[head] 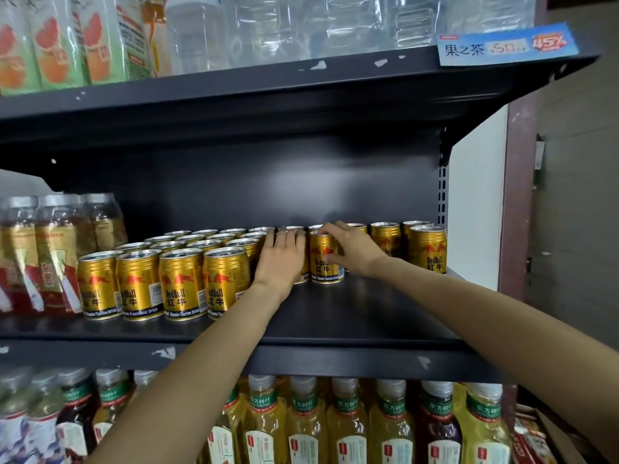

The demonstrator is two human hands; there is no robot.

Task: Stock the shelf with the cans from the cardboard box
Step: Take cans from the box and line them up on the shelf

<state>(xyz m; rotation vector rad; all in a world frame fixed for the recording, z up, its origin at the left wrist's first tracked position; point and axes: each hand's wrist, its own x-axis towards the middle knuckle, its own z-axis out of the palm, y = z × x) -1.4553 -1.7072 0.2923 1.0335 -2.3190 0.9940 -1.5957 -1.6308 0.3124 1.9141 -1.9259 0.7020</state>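
Both hands are in on the black metal shelf (351,316), mid-depth, right of centre. My right hand (351,249) has its fingers (330,227) curled over the rim and side of one small gold aluminium drink can (325,259), standing upright. My left hand (279,259) lies with straight fingers pressed against the neighbouring can, mostly hidden behind it; not gripping. Judgement: full cans, rigid, fairly heavy for their size, smooth and a bit slippery, dent-prone if dropped; best held round the body, or slid on their bases. The gold cans in rows (174,272) fill the left front, and more cans (427,247) stand at the right end. A bare strip remains along the front edge. Plastic jars (50,249) bound the far left; the upper shelf (268,92) limits lifting height. Cardboard box not in view.
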